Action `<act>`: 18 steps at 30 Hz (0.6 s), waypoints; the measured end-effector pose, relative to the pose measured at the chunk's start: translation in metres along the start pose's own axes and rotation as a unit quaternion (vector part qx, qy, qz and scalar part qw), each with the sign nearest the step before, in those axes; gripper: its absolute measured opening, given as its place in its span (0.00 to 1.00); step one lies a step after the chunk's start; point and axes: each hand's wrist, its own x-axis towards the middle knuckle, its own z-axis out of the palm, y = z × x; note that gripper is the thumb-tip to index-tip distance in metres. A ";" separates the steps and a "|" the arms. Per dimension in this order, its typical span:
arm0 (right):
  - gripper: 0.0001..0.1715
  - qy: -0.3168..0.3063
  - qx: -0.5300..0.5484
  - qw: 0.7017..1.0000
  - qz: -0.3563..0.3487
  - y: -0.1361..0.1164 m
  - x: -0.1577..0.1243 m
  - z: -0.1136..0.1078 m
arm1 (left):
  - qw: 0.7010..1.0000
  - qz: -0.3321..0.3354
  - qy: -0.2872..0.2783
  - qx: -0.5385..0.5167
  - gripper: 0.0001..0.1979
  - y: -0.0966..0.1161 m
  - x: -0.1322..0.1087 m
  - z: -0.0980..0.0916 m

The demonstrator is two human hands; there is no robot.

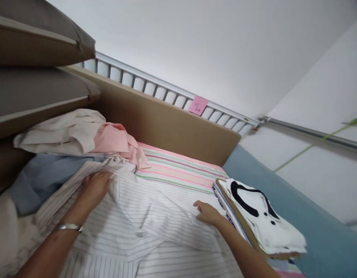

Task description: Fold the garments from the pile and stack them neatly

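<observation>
A white shirt with thin dark stripes (166, 224) lies spread and creased across the surface before me. My left hand (95, 189), with a silver bracelet on its wrist, is closed on the shirt's upper left part near a fold. At the shirt's right side, my right hand (207, 213) has its fingers curled onto the fabric; the exact grip is partly hidden. Close by on the right is a stack of folded clothes, topped by a white garment with black trim (259, 216).
Beige cloth (65, 131), pink cloth (114, 139) and blue-grey cloth (48, 177) are heaped at left, below stacked brown cushions (36, 92). A brown board (166, 127) stands behind a striped sheet (178, 166). A pink note (198, 105) sits on the metal rail. A blue surface (311, 227) lies right.
</observation>
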 end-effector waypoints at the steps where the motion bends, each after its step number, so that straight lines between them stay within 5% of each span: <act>1: 0.31 0.003 -0.006 1.000 0.003 0.007 -0.005 0.002 | 1.000 0.006 0.008 0.009 0.16 -0.002 0.000 0.003; 4: 0.33 0.030 -0.023 0.999 0.009 0.017 -0.016 0.008 | 0.999 0.014 0.021 0.036 0.17 -0.007 0.001 0.012; 8: 0.18 0.085 -0.033 0.996 0.009 0.017 -0.025 0.007 | 0.997 0.016 0.036 0.061 0.17 -0.012 0.003 0.021; 15: 0.16 0.130 -0.035 0.991 -0.018 0.034 -0.011 -0.037 | 0.994 0.017 0.054 0.090 0.18 -0.012 0.003 0.022; 18: 0.14 0.147 -0.077 0.986 0.002 0.034 0.007 -0.039 | 0.993 0.022 0.070 0.092 0.17 -0.010 0.003 0.022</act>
